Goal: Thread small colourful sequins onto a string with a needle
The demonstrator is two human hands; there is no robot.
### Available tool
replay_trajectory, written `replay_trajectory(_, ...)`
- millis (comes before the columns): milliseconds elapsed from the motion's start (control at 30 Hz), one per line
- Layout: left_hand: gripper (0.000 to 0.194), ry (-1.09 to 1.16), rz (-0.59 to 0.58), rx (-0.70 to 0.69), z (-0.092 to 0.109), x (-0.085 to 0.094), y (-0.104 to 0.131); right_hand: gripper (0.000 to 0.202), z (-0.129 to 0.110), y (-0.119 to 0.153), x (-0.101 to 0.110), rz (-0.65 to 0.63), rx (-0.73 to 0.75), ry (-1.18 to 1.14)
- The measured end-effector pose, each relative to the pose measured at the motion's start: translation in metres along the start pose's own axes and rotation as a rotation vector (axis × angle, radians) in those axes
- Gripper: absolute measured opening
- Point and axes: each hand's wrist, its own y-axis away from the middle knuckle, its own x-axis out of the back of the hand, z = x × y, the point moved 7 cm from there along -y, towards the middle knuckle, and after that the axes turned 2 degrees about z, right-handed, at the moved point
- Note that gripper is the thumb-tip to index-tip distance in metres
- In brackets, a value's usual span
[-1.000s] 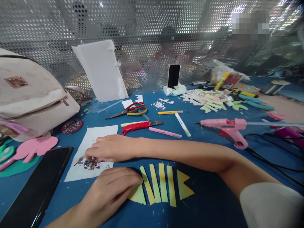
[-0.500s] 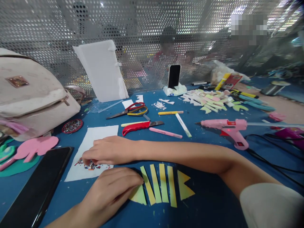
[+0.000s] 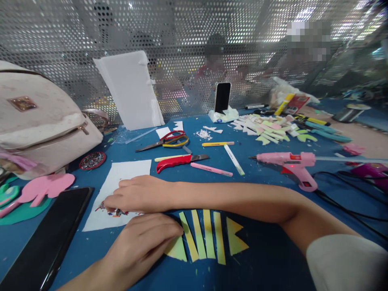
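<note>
My left hand (image 3: 145, 238) rests at the front of the table, fingers together and closed over the edge of a yellow-green foam piece (image 3: 178, 249), much of it covered. To its right lie several yellow-green strips (image 3: 209, 234) side by side, then a notched tail-shaped piece (image 3: 235, 238). My right hand (image 3: 138, 195) reaches across to a white sheet of paper (image 3: 129, 169). Its curled fingers touch a small heap of tiny multicoloured bits (image 3: 117, 212); whether a bit is pinched between them is hidden.
Across the table lie scissors (image 3: 163, 141), a red-handled knife (image 3: 174, 162), markers (image 3: 211, 169) and a pink glue gun (image 3: 287, 159) with a cable. A black phone (image 3: 51, 238) and a backpack (image 3: 45, 117) are at left. Foam scraps (image 3: 266, 128) pile up at back right.
My right hand has shifted slightly toward me, its fingertips moving a little over the coloured bits. My left hand and the foam pieces have stayed put.
</note>
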Motion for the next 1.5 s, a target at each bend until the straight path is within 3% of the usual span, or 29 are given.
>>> replay_trajectory(233, 0.025, -0.006, -0.008, -0.006, 0.001, 0.001, -0.001, 0.009, 0.000, 0.004, 0.006, -0.007, -0.017, 0.025)
replay_trajectory(567, 0.023, 0.016, -0.002, -0.028, 0.002, 0.001, 0.000, 0.014, 0.044, 0.009, 0.027, -0.056, -0.219, -0.148)
replay_trajectory(700, 0.023, 0.016, -0.013, -0.022, 0.001, 0.000, 0.001, 0.019, 0.052, 0.014, 0.028, -0.111, -0.257, -0.164)
replay_trajectory(900, 0.025, 0.030, -0.009, -0.017, 0.001, 0.000, 0.001, 0.023, 0.056, 0.017, 0.034, -0.085, -0.276, -0.215)
replay_trajectory(1133, 0.023, 0.017, -0.020, -0.025, 0.001, -0.001, 0.002, 0.021, 0.044, 0.009, 0.035, 0.017, -0.192, -0.309)
replay_trajectory(1267, 0.025, -0.010, -0.010, -0.028, 0.002, 0.000, 0.000, 0.022, 0.024, 0.005, 0.022, 0.009, -0.083, -0.401)
replay_trajectory(1500, 0.024, -0.038, -0.015, -0.037, 0.003, -0.001, 0.000, 0.022, 0.008, 0.004, 0.012, -0.015, -0.072, -0.371)
